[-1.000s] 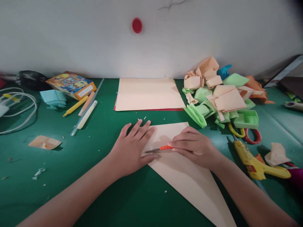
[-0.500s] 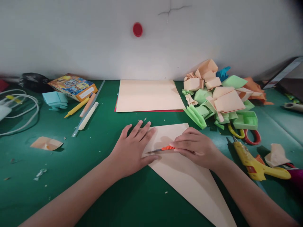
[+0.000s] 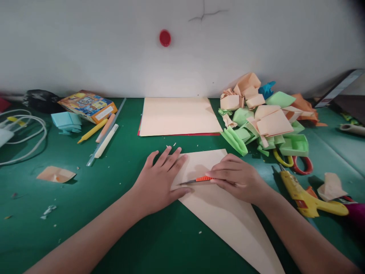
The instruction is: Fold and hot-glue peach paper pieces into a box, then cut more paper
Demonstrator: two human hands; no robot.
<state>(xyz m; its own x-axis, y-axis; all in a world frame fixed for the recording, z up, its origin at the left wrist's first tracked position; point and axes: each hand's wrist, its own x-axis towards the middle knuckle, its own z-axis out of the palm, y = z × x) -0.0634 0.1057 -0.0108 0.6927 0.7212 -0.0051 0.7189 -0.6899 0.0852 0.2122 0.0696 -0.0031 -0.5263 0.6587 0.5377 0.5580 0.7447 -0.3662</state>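
Note:
A cream sheet of paper (image 3: pixel 225 219) lies slantwise on the green table (image 3: pixel 128 239), running down toward me on the right. My left hand (image 3: pixel 161 179) rests flat on the sheet's left corner, fingers spread, its thumb stretched out to the right. Between the fingers of my right hand (image 3: pixel 236 177) is a craft knife (image 3: pixel 203 179) with an orange handle. The knife's thin blade points left and touches or nearly touches the paper, just above my left thumb. The rest of its handle is hidden in the hand.
At the back lies a stack of paper sheets (image 3: pixel 179 116). Folded paper pieces (image 3: pixel 265 118) heap on the right, above scissors (image 3: pixel 302 165) and a yellow glue gun (image 3: pixel 308 194). To the left are a box (image 3: pixel 88 106), a yellow marker (image 3: pixel 92 131), glue sticks (image 3: pixel 107 140) and white cables (image 3: pixel 37 148).
The knife tip has shifted very slightly to the right along the paper. My left hand stays in place. The whole view has tilted up a little.

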